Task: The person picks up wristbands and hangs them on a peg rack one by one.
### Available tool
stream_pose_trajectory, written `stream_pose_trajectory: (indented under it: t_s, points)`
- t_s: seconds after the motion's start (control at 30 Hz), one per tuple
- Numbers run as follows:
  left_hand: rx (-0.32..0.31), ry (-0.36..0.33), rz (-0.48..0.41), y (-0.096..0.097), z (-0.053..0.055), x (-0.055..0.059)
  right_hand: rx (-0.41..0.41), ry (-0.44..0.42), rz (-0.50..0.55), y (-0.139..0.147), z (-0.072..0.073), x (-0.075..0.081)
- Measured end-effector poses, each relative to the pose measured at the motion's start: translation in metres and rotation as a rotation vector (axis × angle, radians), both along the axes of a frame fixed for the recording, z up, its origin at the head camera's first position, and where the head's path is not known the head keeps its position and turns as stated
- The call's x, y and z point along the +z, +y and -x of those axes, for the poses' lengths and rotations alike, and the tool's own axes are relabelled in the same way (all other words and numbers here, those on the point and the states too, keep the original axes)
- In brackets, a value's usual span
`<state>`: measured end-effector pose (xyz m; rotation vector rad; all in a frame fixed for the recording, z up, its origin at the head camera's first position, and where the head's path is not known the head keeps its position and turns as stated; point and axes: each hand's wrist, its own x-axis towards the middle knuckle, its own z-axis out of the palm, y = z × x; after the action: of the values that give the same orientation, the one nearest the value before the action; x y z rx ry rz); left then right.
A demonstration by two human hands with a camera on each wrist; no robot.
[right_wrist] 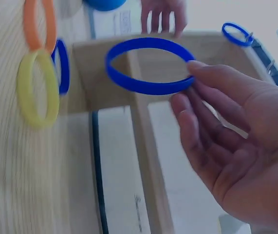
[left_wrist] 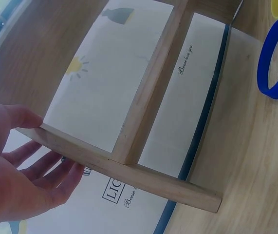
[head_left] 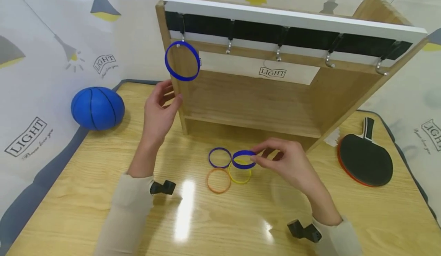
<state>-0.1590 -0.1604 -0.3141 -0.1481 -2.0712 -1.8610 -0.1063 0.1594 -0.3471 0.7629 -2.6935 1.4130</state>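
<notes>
My right hand (head_left: pixel 289 164) pinches a blue silicone wristband (right_wrist: pixel 148 90) by its edge between thumb and fingers, raised over the table. Below it lie another blue band (head_left: pixel 209 161), an orange band (head_left: pixel 218 192) and a yellow band (head_left: pixel 240 182) close together. On the leftmost hook of a wooden rack (head_left: pixel 255 106) hangs one more blue wristband (head_left: pixel 185 78). Just under that band, my left hand (head_left: pixel 160 114) holds the rack's left side panel (left_wrist: pixel 80 152), thumb on one face and fingers on the other.
Several metal hooks (head_left: pixel 278 54) line the rack's white and black top rail. A blue ball (head_left: pixel 98 108) sits left of the rack. To the right lies a black table tennis paddle (head_left: pixel 366 160). Printed paper walls (head_left: pixel 31 164) border the table on both sides.
</notes>
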Motion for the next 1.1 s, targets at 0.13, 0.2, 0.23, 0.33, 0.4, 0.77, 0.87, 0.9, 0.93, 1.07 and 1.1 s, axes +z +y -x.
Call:
stream_pose_trajectory:
  t_s: [0.13,0.2,0.23,0.33,0.4,0.77,0.87,0.9,0.93,1.07,1.1]
  points:
    - [0.001,0.011,-0.003,0.002,-0.001,0.001,0.02,-0.066,0.193,-0.019,-0.007,0.024]
    - [0.003,0.015,-0.003,0.002,0.0,0.0,0.028,-0.099,0.291,-0.03,-0.009,0.039]
    - [0.004,0.017,-0.005,0.002,0.0,0.0,0.032,-0.109,0.338,-0.036,-0.008,0.047]
    - [0.006,0.019,-0.005,0.001,0.0,0.0,0.05,-0.114,0.493,-0.051,0.002,0.063]
    - [0.006,0.023,-0.009,0.001,0.001,0.0,0.053,-0.107,0.595,-0.061,0.011,0.071]
    - [0.007,0.023,0.006,0.002,0.0,0.002,-0.023,-0.182,1.041,-0.089,0.044,0.103]
    - [0.009,0.018,0.01,0.002,-0.001,0.002,-0.052,-0.198,1.113,-0.092,0.048,0.106]
    - [0.009,0.018,0.011,0.002,-0.001,0.002,-0.064,-0.202,1.129,-0.093,0.05,0.106]
    - [0.009,0.016,0.013,0.001,-0.001,0.002,-0.075,-0.207,1.144,-0.094,0.051,0.107]
    - [0.011,0.016,0.021,0.001,-0.002,0.001,-0.091,-0.213,1.176,-0.097,0.055,0.106]
    - [0.011,0.017,0.022,0.001,-0.002,0.001,-0.091,-0.211,1.179,-0.097,0.056,0.106]
